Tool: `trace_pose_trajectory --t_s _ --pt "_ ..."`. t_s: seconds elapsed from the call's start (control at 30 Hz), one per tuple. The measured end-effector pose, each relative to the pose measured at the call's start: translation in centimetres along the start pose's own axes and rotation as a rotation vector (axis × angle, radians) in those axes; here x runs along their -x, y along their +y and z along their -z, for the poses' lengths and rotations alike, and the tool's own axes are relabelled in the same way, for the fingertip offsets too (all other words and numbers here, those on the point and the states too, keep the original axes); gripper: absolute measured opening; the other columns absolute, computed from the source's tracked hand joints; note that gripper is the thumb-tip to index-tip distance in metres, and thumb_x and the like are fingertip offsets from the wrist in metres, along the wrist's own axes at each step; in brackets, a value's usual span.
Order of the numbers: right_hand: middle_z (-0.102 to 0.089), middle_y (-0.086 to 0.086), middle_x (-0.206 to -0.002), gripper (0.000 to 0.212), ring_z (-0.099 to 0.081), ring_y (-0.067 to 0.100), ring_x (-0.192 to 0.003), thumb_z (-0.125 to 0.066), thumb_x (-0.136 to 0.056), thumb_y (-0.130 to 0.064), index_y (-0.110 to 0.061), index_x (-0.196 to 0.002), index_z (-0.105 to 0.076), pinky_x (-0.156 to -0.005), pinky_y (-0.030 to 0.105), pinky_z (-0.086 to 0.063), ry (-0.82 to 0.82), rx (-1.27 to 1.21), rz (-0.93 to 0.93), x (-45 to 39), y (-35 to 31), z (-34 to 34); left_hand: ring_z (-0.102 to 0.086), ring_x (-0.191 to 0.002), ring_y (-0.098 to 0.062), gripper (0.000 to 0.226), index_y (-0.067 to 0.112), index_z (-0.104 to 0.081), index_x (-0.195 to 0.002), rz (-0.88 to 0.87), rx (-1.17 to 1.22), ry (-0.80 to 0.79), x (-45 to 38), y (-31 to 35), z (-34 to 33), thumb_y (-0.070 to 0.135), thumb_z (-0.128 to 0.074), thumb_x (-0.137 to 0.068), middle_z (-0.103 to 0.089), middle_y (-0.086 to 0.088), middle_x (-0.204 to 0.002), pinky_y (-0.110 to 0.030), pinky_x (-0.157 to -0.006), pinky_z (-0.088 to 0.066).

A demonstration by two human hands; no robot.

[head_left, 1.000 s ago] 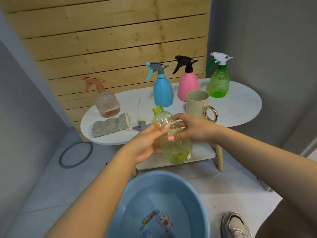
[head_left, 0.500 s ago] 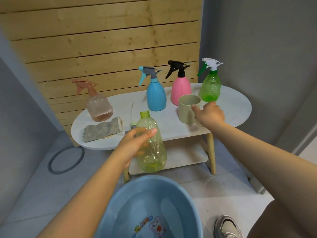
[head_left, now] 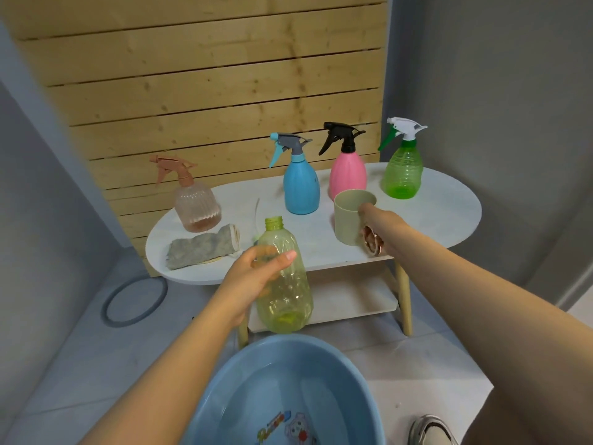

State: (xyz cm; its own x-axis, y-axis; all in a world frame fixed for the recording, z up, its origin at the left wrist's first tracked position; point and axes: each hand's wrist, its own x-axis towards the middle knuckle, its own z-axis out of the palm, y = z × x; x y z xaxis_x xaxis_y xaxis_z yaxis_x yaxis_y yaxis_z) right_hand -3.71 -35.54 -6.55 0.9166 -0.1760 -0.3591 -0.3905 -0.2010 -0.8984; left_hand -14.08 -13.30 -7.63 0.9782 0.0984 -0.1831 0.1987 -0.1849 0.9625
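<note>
My left hand [head_left: 253, 277] grips an uncapped yellow-green plastic bottle [head_left: 285, 290] upright in front of the white table's near edge, above a blue basin [head_left: 224, 396]. A little yellowish liquid sits in the bottle's bottom. My right hand [head_left: 382, 229] holds the beige cup [head_left: 349, 216] on the table by its rose-gold ring handle [head_left: 372, 244], with the thumb on the cup's rim. The bottle's spray head with its tube [head_left: 256, 216] lies on the table behind the bottle, mostly hidden.
On the oval white table [head_left: 442, 220] stand peach [head_left: 195, 203], blue [head_left: 300, 187], pink [head_left: 346, 175] and green [head_left: 402, 168] spray bottles, and a grey cloth [head_left: 202, 248] lies at the left. A grey ring [head_left: 134, 303] lies on the floor. My shoe [head_left: 430, 428] is at the bottom right.
My right hand let go of the bottle, reached to the cup and took hold of its handle. My left hand kept the bottle and stood it more upright.
</note>
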Motion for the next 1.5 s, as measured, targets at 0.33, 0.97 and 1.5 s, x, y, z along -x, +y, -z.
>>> trace_pose_trajectory --t_s 0.33,0.97,1.5 --pt "-0.05 0.003 -0.054 0.037 -0.036 0.016 -0.043 -0.055 -0.082 -0.036 -0.012 -0.054 -0.05 -0.044 0.022 -0.03 -0.148 0.269 0.195 8.5 2.1 -0.3 -0.062 -0.092 -0.005 0.047 0.023 -0.052 -0.108 0.013 -0.03 0.111 4.5 -4.0 1.4 0.035 -0.079 -0.072 -0.064 0.006 -0.103 -0.018 -0.066 -0.045" --pt "-0.053 -0.005 -0.064 0.038 -0.053 0.02 -0.078 -0.034 -0.098 -0.037 -0.022 -0.075 -0.06 -0.104 0.035 -0.024 -0.414 1.565 0.453 7.7 25.4 -15.2 -0.059 -0.096 -0.017 0.059 0.027 -0.052 -0.105 0.32 -0.118 0.43 9.0 -27.5 -1.2 0.037 -0.087 -0.06 -0.061 0.002 -0.108 -0.034 -0.081 -0.05" --pt "-0.059 -0.006 -0.121 0.03 -0.054 0.015 -0.113 -0.036 -0.098 -0.032 -0.033 -0.116 -0.06 -0.113 0.036 -0.012 -0.602 1.886 0.623 5.1 31.7 -17.5 -0.052 -0.098 -0.017 0.066 0.02 -0.046 -0.123 0.459 -0.008 0.507 7.8 -32.6 -3.0 0.03 -0.083 -0.069 -0.052 0.004 -0.108 -0.025 -0.081 -0.038"
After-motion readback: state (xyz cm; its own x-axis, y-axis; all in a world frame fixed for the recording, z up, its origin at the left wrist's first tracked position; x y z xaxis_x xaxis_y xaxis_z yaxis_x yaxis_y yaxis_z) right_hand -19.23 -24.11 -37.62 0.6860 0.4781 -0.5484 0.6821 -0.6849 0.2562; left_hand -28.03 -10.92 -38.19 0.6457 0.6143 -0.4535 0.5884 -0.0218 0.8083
